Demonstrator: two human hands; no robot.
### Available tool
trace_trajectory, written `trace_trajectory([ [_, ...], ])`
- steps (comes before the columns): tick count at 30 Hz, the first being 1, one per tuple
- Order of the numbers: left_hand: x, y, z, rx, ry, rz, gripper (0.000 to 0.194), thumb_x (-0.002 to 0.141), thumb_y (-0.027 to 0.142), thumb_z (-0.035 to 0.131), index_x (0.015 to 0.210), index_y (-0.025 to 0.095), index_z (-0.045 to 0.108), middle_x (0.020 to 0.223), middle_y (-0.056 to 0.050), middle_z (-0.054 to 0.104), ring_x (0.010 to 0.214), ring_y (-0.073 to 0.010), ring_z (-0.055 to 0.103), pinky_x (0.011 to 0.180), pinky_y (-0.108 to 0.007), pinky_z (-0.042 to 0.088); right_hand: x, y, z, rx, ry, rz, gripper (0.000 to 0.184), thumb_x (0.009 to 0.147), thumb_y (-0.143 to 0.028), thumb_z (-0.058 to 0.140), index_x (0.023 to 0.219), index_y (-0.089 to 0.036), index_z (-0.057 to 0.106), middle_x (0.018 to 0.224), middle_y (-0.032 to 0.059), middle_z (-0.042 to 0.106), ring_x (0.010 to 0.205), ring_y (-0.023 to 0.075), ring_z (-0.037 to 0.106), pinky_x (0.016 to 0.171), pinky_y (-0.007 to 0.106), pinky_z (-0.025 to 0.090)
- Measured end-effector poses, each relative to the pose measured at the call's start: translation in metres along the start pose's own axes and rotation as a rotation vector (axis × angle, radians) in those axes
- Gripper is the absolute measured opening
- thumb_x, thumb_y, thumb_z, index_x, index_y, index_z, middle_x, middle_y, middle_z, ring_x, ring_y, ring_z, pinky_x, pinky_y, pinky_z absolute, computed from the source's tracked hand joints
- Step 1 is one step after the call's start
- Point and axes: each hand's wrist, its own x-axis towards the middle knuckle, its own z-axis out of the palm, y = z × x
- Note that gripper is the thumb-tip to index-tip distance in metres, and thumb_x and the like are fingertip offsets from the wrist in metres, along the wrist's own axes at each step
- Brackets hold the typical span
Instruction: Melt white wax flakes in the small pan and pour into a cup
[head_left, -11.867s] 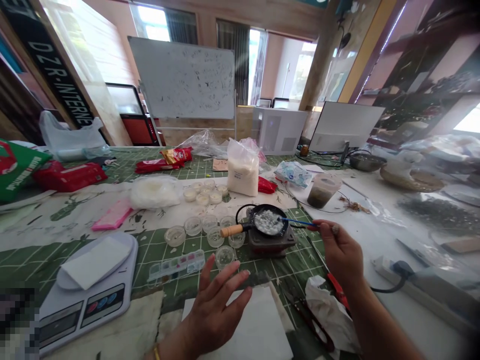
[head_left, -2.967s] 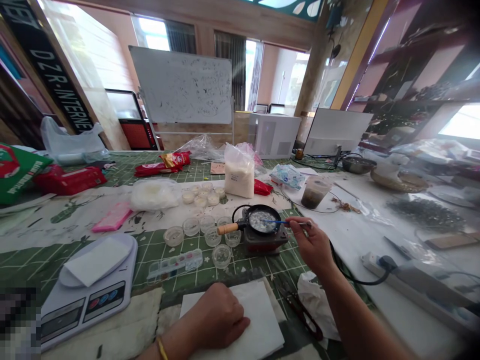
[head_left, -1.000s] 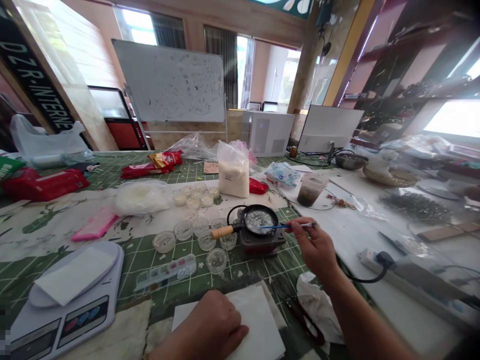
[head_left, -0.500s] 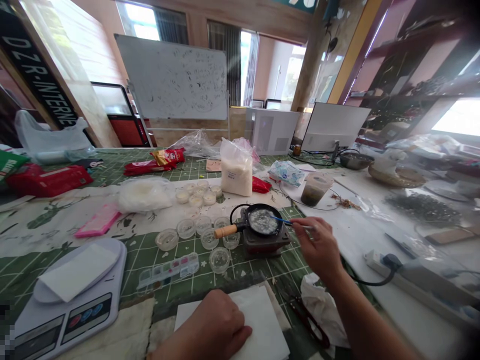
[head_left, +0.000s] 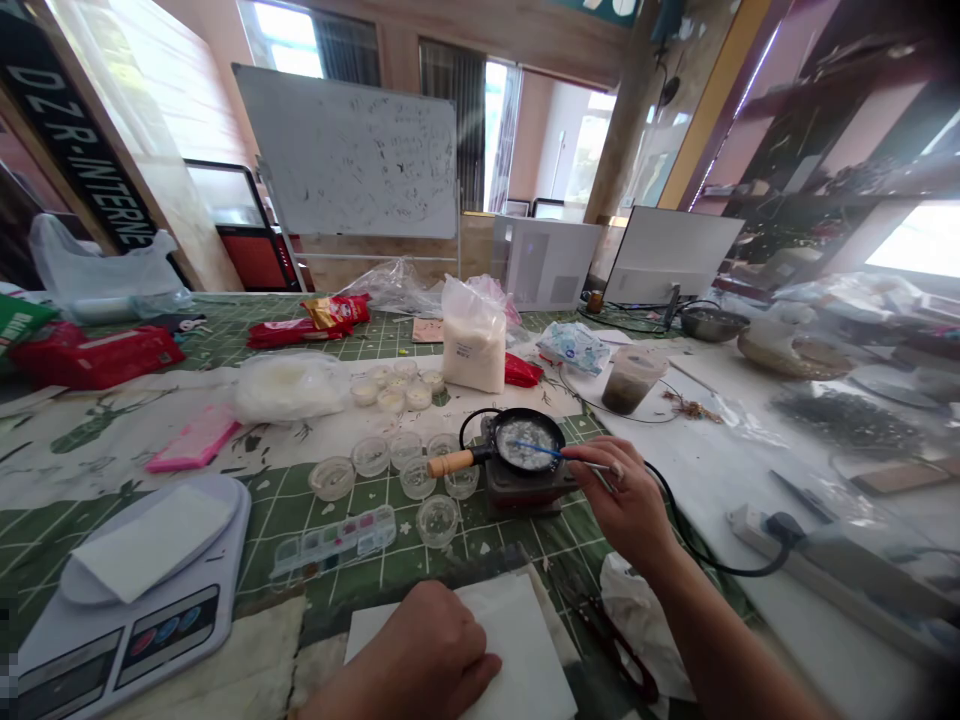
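My right hand [head_left: 626,495] pinches a thin blue stirring stick [head_left: 538,448], its far end in the small black frying pan [head_left: 561,440]. White, partly lumpy material [head_left: 525,437] lies in the pan. The pan sits on a small dark hot plate [head_left: 525,498], its wooden handle pointing left. My left hand [head_left: 435,640] rests closed on a stack of white paper [head_left: 529,625]; nothing shows in its fingers, though the palm side is hidden. Several clear round dishes [head_left: 437,521] stand left of the hot plate, beside a clear compartment box [head_left: 335,540] with coloured contents.
Scissors [head_left: 626,650] and crumpled tissue [head_left: 637,615] lie near my right forearm. A kitchen scale [head_left: 232,530] is at left. A bag of white pellets [head_left: 474,345] stands behind the pan. At right, a plastic cup [head_left: 634,380] and a black cable [head_left: 720,565] running to a power strip [head_left: 750,530].
My right hand has moved slightly left and down, and the stick now reaches farther left across the pan. My left hand stays on the paper.
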Motion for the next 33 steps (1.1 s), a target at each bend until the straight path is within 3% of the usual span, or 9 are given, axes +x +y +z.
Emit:
trace_trajectory([
  [4, -0.001, 0.0, 0.001, -0.025, 0.01, -0.006, 0.025, 0.084, 0.026, 0.057, 0.061, 0.018, 0.053, 0.059, -0.001, 0.062, 0.054, -0.017, 0.057, 0.053, -0.032, 0.031, 0.0, 0.008, 0.003, -0.102, 0.165, 0.111, 0.017, 0.09, -0.035, 0.058, 0.094, -0.025, 0.072, 0.089, 0.0057, 0.071, 0.092, 0.0249, 0.059, 0.086, 0.045, 0.045],
  [10, 0.0, 0.0, 0.0, -0.036, 0.013, -0.013, 0.023, 0.082, 0.024, 0.058, 0.06, 0.018, 0.053, 0.059, -0.001, 0.063, 0.053, -0.0168, 0.057, 0.051, -0.032, 0.029, 0.001, 0.004, 0.007, 0.083, -0.026, 0.083, 0.018, 0.089, -0.035, 0.058, 0.094, -0.026, 0.073, 0.088, 0.004, 0.071, 0.093, 0.0232, 0.06, 0.085, 0.04, 0.049],
  [15, 0.001, -0.001, -0.003, -0.036, -0.019, -0.014, 0.025, 0.082, 0.025, 0.059, 0.06, 0.018, 0.053, 0.06, -0.001, 0.063, 0.055, -0.0174, 0.058, 0.052, -0.031, 0.03, 0.003, 0.005, -0.009, -0.092, 0.158, 0.182, 0.026, 0.09, -0.04, 0.055, 0.081, -0.022, 0.071, 0.084, 0.0057, 0.07, 0.085, 0.0236, 0.063, 0.082, 0.039, 0.049],
  [20, 0.001, 0.0, -0.006, -0.022, -0.054, -0.017, 0.027, 0.086, 0.025, 0.058, 0.06, 0.017, 0.053, 0.06, -0.002, 0.063, 0.055, -0.0167, 0.058, 0.054, -0.028, 0.035, 0.0, -0.008, -0.008, -0.044, 0.035, -0.038, 0.012, 0.091, -0.026, 0.055, 0.091, -0.022, 0.067, 0.087, 0.0048, 0.069, 0.092, 0.0225, 0.059, 0.083, 0.039, 0.048],
  [22, 0.002, 0.001, -0.006, 0.001, -0.07, -0.02, 0.025, 0.084, 0.025, 0.06, 0.06, 0.017, 0.054, 0.06, -0.002, 0.064, 0.055, -0.0171, 0.059, 0.054, -0.028, 0.035, -0.001, -0.013, -0.008, -0.121, 0.069, -0.086, 0.01, 0.091, -0.024, 0.057, 0.093, -0.023, 0.067, 0.086, 0.0045, 0.07, 0.093, 0.0238, 0.058, 0.086, 0.043, 0.045],
  [24, 0.002, 0.002, -0.005, 0.025, -0.086, -0.026, 0.024, 0.082, 0.025, 0.063, 0.061, 0.018, 0.056, 0.061, -0.001, 0.065, 0.055, -0.0181, 0.059, 0.052, -0.029, 0.034, -0.001, -0.015, -0.009, -0.184, 0.115, -0.075, 0.009, 0.09, -0.024, 0.059, 0.093, -0.023, 0.067, 0.085, 0.0043, 0.069, 0.092, 0.0243, 0.057, 0.085, 0.044, 0.043],
  [29, 0.003, 0.001, -0.004, 0.028, -0.102, -0.038, 0.024, 0.081, 0.027, 0.065, 0.06, 0.018, 0.057, 0.061, -0.001, 0.065, 0.054, -0.0182, 0.06, 0.05, -0.029, 0.031, -0.001, -0.013, -0.009, -0.05, -0.032, -0.101, 0.012, 0.09, -0.023, 0.058, 0.098, -0.024, 0.067, 0.09, 0.0039, 0.07, 0.097, 0.0239, 0.057, 0.083, 0.041, 0.046],
  [33, 0.004, 0.0, -0.005, 0.028, -0.109, -0.032, 0.025, 0.082, 0.027, 0.064, 0.06, 0.018, 0.056, 0.06, -0.001, 0.065, 0.054, -0.0187, 0.06, 0.05, -0.03, 0.031, -0.002, -0.011, -0.008, -0.18, 0.107, -0.053, 0.008, 0.089, -0.025, 0.061, 0.093, -0.024, 0.068, 0.084, 0.0041, 0.071, 0.091, 0.0252, 0.058, 0.084, 0.045, 0.044],
])
